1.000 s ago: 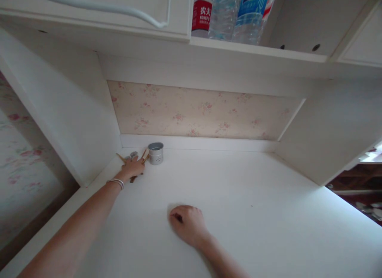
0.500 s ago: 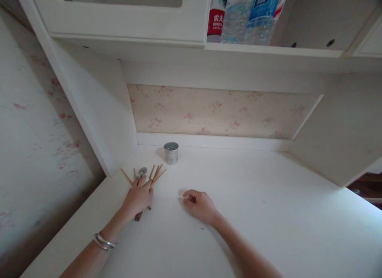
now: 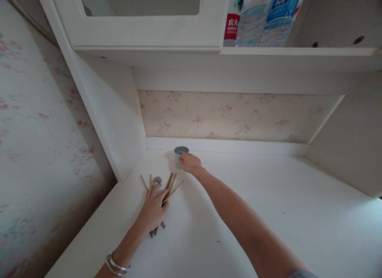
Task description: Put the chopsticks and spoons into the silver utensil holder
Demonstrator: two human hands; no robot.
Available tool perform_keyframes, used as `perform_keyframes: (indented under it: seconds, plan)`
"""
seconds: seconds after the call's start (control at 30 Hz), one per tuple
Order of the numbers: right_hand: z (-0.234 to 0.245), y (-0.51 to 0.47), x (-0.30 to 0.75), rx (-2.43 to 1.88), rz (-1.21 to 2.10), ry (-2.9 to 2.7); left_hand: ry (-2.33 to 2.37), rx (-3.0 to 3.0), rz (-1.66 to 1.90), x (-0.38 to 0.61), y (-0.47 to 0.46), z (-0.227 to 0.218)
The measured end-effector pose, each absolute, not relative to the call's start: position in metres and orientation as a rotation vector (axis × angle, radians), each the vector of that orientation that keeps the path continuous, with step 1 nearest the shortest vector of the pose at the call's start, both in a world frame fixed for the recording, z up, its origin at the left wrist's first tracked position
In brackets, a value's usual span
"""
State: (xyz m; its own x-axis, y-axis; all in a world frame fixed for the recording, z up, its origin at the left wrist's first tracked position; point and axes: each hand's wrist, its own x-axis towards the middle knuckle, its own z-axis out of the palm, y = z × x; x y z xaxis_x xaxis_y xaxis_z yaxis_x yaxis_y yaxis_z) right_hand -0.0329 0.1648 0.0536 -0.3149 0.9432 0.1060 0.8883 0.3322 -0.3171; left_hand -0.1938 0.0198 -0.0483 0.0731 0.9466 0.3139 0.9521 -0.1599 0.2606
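Pressing down on a bundle of chopsticks (image 3: 172,183), the left hand (image 3: 153,208) lies flat on the white worktop (image 3: 268,214). Its fingers are stretched and a little apart, resting on top of the sticks and not wrapped around them. A spoon (image 3: 156,181) lies among the sticks, and its round metal bowl shows just past the fingertips.

The sticks are thin, straight and of light brown wood. They fan out beyond the fingers, and their long axis runs roughly from 7 o'clock to 1 o'clock. The darker ends come out under the heel of the hand.

The cup (image 3: 179,151) stands upright at about 1 o'clock from the left hand, near the back edge of the worktop. It is a small grey metal cylinder with an open top. The right hand (image 3: 190,163) is clearly the nearer one. It touches the cup on its 3 o'clock side with the fingers curled against the wall and rim, but I cannot tell if they really clamp it.

The worktop is smooth and matt. Two thin metal bracelets (image 3: 115,266) sit on the left wrist. Plastic bottles (image 3: 262,19) stand on the shelf (image 3: 298,51) at 12 o'clock, high above.
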Motion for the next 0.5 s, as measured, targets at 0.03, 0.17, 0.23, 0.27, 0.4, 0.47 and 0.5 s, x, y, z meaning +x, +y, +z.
perform_keyframes:
  seconds: [0.03, 0.17, 0.23, 0.27, 0.4, 0.47, 0.5]
  plan:
    - [0.054, 0.167, -0.031, -1.649, 0.278, -2.314, -2.004, -2.297, -0.675, -0.195, 0.02, -0.05]
    - [0.057, 0.157, -0.013, -1.66, 0.198, -2.246, -1.973, -2.337, -0.714, -0.195, 0.018, -0.051]
    - [0.06, 0.142, 0.003, -1.601, 0.155, -2.2, -1.97, -2.361, -0.703, -0.194, 0.018, -0.05]
    - [0.061, 0.132, 0.011, -1.551, 0.137, -2.174, -1.967, -2.372, -0.696, -0.194, 0.017, -0.05]
    - [0.061, 0.085, 0.048, -1.412, 0.121, -2.087, -1.932, -2.405, -0.706, -0.192, 0.016, -0.05]
    - [0.058, 0.059, 0.066, -1.405, 0.143, -2.061, -1.94, -2.395, -0.727, -0.19, 0.017, -0.051]
    - [0.056, 0.046, 0.075, -1.403, 0.154, -2.052, -1.966, -2.375, -0.736, -0.19, 0.017, -0.051]
